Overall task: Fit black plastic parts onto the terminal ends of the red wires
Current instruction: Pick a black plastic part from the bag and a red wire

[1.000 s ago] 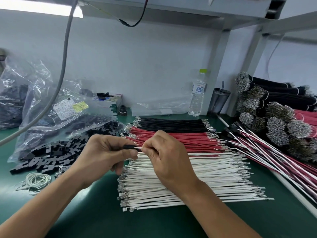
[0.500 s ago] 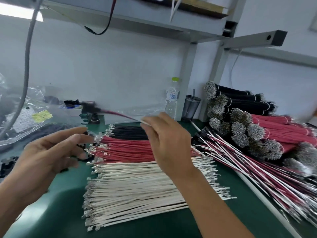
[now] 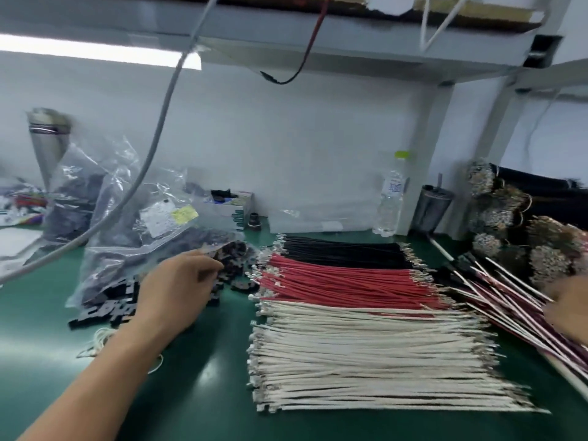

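Observation:
A flat row of red wires [image 3: 343, 281] with metal terminals at both ends lies on the green mat [image 3: 206, 393], between black wires [image 3: 343, 249] and white wires [image 3: 366, 354]. Loose black plastic parts [image 3: 105, 307] are heaped to the left, spilling from a clear bag [image 3: 127, 233]. My left hand [image 3: 178, 294] reaches over this heap, fingers loosely bent, fingertips at the parts; I see nothing in it. My right hand [image 3: 569, 307] is blurred at the right edge, over a slanted pile of red and white wires with black parts fitted [image 3: 496, 291]. Its fingers are cut off by the frame edge.
Tied wire bundles [image 3: 509, 224] are stacked at the back right. A water bottle [image 3: 389, 202] and a dark cup [image 3: 434, 208] stand by the wall. A small box [image 3: 229, 208] sits behind the bag. A grey cable [image 3: 152, 144] hangs across the left. White bands [image 3: 101, 338] lie near my left forearm.
My right hand swung the fitted wire away to the pile on the right. My left hand let go and moved left to the heap of black parts. The view turned back left.

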A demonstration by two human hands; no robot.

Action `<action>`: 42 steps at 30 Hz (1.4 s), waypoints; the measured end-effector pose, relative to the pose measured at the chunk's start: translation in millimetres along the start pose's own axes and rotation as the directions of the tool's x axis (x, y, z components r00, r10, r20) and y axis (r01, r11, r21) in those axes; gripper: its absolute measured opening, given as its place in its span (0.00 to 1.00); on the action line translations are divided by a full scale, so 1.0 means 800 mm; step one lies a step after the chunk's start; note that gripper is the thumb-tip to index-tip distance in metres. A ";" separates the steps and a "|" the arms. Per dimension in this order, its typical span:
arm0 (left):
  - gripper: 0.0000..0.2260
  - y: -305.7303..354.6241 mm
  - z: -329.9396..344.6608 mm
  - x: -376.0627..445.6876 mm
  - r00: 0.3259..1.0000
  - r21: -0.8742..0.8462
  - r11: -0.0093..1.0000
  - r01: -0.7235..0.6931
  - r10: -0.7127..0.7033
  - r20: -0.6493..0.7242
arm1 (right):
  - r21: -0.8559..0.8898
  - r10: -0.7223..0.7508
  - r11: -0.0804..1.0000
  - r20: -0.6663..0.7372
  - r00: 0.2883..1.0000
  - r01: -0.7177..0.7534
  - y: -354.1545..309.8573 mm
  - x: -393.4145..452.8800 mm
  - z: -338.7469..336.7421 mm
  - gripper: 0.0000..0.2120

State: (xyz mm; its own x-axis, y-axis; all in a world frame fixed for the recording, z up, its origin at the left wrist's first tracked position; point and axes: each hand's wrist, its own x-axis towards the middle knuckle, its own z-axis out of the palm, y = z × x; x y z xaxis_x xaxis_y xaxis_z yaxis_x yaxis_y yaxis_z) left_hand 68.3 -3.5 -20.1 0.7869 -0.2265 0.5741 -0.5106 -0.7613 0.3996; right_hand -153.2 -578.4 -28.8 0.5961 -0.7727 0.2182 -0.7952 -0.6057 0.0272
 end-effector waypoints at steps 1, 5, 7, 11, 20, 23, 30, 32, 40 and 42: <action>0.07 0.001 -0.001 0.000 0.999 0.060 0.998 -0.012 0.010 0.037 | 0.002 0.014 1.000 0.065 0.998 -0.014 0.001 0.002 0.015 0.15; 0.06 -0.002 -0.005 0.000 0.985 0.226 0.970 -0.086 0.048 0.167 | 0.021 0.033 0.999 0.075 0.997 -0.035 -0.009 -0.010 0.005 0.15; 0.08 -0.004 -0.007 -0.001 0.964 0.319 0.938 -0.134 0.050 0.260 | 0.051 0.055 0.997 0.050 0.997 -0.058 -0.024 -0.022 -0.037 0.12; 0.09 -0.003 -0.010 -0.001 0.932 0.380 0.910 -0.165 0.019 0.361 | 0.067 -0.039 0.997 -0.154 0.987 0.049 -0.092 -0.060 -0.096 0.06; 0.06 -0.003 -0.009 -0.004 0.915 0.312 0.927 -0.207 0.071 0.397 | 0.513 -0.548 0.655 -0.183 0.817 0.554 -0.363 -0.115 -0.122 0.09; 0.08 -0.005 -0.005 -0.003 0.915 0.297 0.924 -0.242 0.115 0.388 | 0.513 -0.619 0.635 -0.111 0.778 0.578 -0.421 -0.112 -0.099 0.11; 0.12 0.003 0.004 -0.001 0.918 0.351 0.888 -0.296 0.163 0.362 | 0.344 -0.658 0.698 -0.041 0.752 0.629 -0.450 -0.102 -0.084 0.08; 0.12 0.005 0.009 -0.004 0.922 0.397 0.872 -0.287 0.139 0.362 | 0.310 -0.659 0.702 -0.059 0.750 0.641 -0.447 -0.102 -0.083 0.06; 0.07 0.014 0.009 -0.009 0.942 0.344 0.909 -0.234 0.126 0.310 | 0.330 -0.647 0.606 -0.323 0.690 0.723 -0.425 -0.100 -0.101 0.08; 0.07 0.016 0.009 -0.012 0.961 0.243 0.946 -0.214 0.159 0.227 | 0.364 -0.643 0.571 -0.359 0.676 0.736 -0.415 -0.102 -0.118 0.09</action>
State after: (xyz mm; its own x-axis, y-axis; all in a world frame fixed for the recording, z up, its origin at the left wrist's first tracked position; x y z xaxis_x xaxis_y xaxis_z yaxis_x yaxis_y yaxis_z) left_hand 56.7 -15.7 -25.4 0.7536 -0.4766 0.4527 -0.5672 -0.8195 0.0813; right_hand 51.9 -296.5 36.7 0.8746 -0.0648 0.4806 0.0255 -0.9835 -0.1789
